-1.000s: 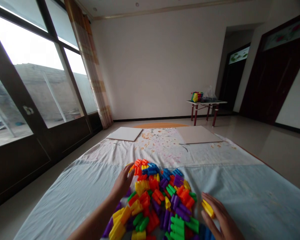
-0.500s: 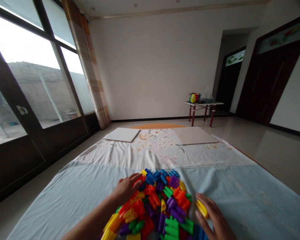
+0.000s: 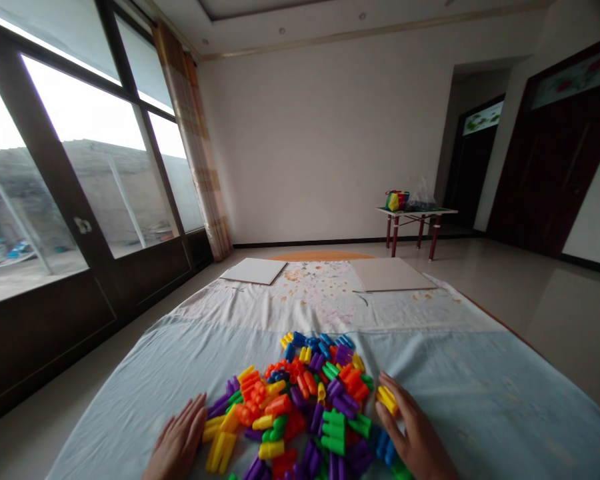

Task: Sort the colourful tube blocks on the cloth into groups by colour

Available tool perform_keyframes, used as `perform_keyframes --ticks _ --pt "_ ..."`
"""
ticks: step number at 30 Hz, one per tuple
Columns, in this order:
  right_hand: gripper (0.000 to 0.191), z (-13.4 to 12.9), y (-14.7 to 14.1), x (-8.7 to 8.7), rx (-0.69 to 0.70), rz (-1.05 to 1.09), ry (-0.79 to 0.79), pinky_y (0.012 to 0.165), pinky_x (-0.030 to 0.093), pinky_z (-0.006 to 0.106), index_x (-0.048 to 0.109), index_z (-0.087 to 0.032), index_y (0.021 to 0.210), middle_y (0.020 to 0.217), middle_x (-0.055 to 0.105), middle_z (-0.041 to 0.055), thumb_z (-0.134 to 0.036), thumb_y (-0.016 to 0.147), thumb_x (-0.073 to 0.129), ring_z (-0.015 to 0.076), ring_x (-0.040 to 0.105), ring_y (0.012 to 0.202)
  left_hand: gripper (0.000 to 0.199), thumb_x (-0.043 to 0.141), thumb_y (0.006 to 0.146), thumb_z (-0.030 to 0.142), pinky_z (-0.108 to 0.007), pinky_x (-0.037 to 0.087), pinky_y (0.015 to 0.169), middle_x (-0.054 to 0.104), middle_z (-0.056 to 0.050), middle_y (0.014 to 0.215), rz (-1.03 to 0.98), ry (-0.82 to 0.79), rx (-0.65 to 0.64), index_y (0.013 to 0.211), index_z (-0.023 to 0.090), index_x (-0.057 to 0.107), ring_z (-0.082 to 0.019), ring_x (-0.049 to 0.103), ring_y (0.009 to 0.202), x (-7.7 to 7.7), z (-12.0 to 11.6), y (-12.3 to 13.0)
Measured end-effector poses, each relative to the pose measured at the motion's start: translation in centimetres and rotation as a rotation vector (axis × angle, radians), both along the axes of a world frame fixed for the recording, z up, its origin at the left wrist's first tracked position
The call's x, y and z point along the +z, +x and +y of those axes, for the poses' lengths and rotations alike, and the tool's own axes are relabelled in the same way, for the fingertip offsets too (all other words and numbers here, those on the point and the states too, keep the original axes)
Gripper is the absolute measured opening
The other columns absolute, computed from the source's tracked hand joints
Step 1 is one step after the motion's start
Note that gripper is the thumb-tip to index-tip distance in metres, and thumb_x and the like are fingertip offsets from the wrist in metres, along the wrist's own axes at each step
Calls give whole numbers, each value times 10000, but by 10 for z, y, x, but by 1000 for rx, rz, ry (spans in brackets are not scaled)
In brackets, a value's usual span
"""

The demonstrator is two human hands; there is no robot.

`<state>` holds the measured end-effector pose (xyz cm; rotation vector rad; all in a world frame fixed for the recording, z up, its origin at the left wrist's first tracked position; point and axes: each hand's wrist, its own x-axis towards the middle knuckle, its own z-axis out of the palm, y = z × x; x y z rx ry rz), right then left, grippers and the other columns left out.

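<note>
The left hand (image 3: 177,433) lies open left of the bright blocks (image 3: 334,432); the right hand (image 3: 414,430) holds a yellow block (image 3: 387,400).

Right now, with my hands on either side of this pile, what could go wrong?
The left hand lies right beside the heap of plastic pieces, so a sideways sweep could scatter its loose edge. The yellow piece at the right hand might slip and mix in with the others. The cloth is wrinkled, so dragging a palm could bunch it and shift the pieces.
</note>
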<state>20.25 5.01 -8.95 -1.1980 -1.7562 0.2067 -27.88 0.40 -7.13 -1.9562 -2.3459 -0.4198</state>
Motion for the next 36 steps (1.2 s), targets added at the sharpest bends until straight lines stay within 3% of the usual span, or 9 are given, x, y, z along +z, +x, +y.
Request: perform_keyframes --ticks 3,8,14,17,20,23,26,32,36 --pt "437 -3 -1 2 33 14 -58 1013 481 382 575 -153 1226 1296 587 146 -434 901 497 250 550 1210 521 340 856 275 -425 242 1140 404 3 1448 111 -124 -39 1353 269 497 -213 304 1379 0 -17 7" --pt "510 3 -19 14 89 50 -196 1080 403 402 541 -138 1283 1358 531 152 -471 905 466 250 476 1283 552 329 867 222 -438 194 1149 276 -7 1510 297 -235 2 1414 261 389 -243 207 1409 10 -19 11" --pt "601 8 -69 50 259 27 -256 1099 364 439 522 -143 1323 1380 511 152 -521 857 533 286 447 1302 549 376 874 234 -446 167 1154 240 4 1528 329 -312 93 1419 305 356 -255 173 1417 21 -20 23" --pt "514 20 -84 68 384 1 -288 1046 423 411 602 -171 1239 1257 621 120 -523 878 505 273 550 1201 552 398 868 235 -462 163 1149 235 -1 1529 334 -311 97 1414 312 362 -276 172 1416 26 -22 30" --pt "449 53 -88 76 245 23 -298 1030 425 381 663 -154 1125 1154 671 126 -485 910 447 256 587 1141 555 405 863 252 -471 166 1146 243 -3 1526 307 -297 102 1414 304 369 -278 182 1415 27 -21 30" --pt "468 89 -91 72 60 36 -343 1105 308 449 633 -102 1162 1273 588 190 -452 897 472 308 475 1267 564 377 872 270 -462 152 1148 215 13 1535 326 -332 110 1433 298 326 -277 148 1421 25 -20 29" --pt "492 105 -102 65 68 23 -421 1096 307 476 621 -86 1181 1288 574 204 -459 891 484 330 461 1278 559 332 889 270 -455 147 1148 175 29 1545 356 -375 104 1444 315 281 -280 114 1424 28 -20 31" --pt "604 78 -112 67 294 5 -468 1009 436 325 592 -127 1245 1255 625 124 -585 874 460 235 569 1184 547 284 906 306 -451 164 1142 187 33 1551 365 -391 126 1452 308 268 -283 110 1428 37 -21 38" --pt "667 48 -66 67 149 102 -352 1060 392 369 598 -113 1227 1276 600 162 -634 877 372 247 538 1220 553 297 906 311 -436 153 1144 189 23 1557 373 -353 117 1458 281 275 -276 106 1433 31 -19 34"
